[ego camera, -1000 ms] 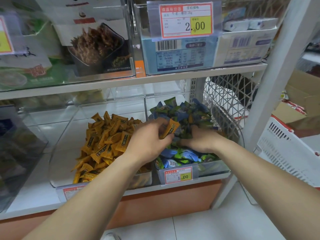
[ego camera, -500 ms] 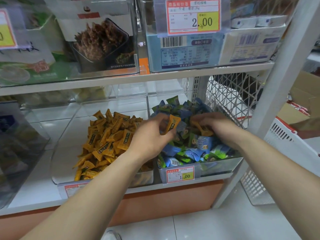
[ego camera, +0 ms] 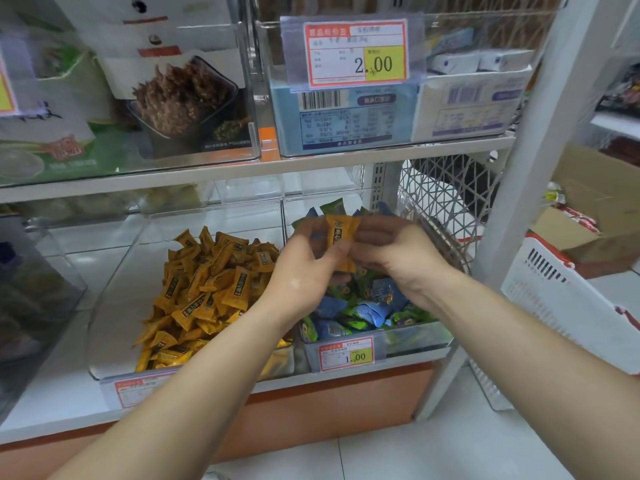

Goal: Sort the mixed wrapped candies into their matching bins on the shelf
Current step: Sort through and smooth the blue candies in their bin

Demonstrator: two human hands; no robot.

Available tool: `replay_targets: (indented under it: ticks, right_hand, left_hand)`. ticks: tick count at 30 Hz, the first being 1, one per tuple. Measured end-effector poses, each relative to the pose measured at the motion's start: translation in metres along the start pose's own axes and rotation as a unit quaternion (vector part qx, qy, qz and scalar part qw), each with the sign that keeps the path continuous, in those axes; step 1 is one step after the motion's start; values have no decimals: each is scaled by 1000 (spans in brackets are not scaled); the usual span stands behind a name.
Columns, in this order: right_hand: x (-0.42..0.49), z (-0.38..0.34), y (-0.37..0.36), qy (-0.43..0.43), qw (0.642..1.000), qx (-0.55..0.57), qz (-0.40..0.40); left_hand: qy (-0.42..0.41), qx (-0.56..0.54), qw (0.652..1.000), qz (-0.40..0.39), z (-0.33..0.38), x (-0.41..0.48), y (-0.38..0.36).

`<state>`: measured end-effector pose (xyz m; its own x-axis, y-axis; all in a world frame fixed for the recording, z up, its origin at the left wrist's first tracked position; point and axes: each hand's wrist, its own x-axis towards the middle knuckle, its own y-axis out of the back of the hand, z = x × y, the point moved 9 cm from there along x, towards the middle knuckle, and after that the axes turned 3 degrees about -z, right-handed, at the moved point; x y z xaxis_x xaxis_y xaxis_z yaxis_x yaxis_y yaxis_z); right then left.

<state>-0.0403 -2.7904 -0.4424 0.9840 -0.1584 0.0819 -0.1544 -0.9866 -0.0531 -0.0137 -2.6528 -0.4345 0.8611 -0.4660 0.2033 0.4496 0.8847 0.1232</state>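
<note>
Two clear bins stand side by side on the lower shelf. The left bin [ego camera: 114,292] holds a heap of orange wrapped candies [ego camera: 207,289]. In the right bin [ego camera: 415,341] lie blue and green wrapped candies [ego camera: 363,313]. Above the right bin my left hand [ego camera: 304,271] and my right hand [ego camera: 391,254] meet. An orange candy [ego camera: 341,233] stands upright between them, pinched by fingers of both hands. More orange wrappers show under my left fingers.
Price tags hang on both bin fronts; the right tag [ego camera: 346,355] reads 1.00. The upper shelf [ego camera: 242,171] carries boxed goods close overhead. A white upright post [ego camera: 512,202], a white basket [ego camera: 568,296] and cardboard boxes [ego camera: 595,209] stand at right. A wire mesh panel [ego camera: 446,202] closes the shelf's right side.
My right hand came up out of the blue and green candies and met my left hand. The orange candy rose and now sits between both hands. The camera moved closer.
</note>
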Motion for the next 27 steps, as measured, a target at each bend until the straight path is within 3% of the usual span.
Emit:
replay_targets:
  ticks: [2,4,7,10,12,18,27]
  right_hand:
    - [-5,-4,6,17,997,-76,4]
    - [-7,-11,21,43,973,-225,16]
    - [-9,-23,53,61,885,-457,69]
    - [-5,0,61,-11,828,-560,10]
    - [-3,20,56,-64,799,-597,-38]
    - [-1,34,62,-132,768,-626,-44]
    - [-2,6,67,-72,775,-627,-3]
  left_hand:
    - [-26,55,998,-5,3,0,1]
    - [-59,180,982,-8,6,0,3]
    - [-83,313,946,-7,10,-2,6]
    - [-87,330,940,-1,11,-2,7]
    - [-85,333,939,-1,10,-2,5]
    - [-73,347,935,-8,5,-3,5]
    - [-71,359,931,1,2,-1,6]
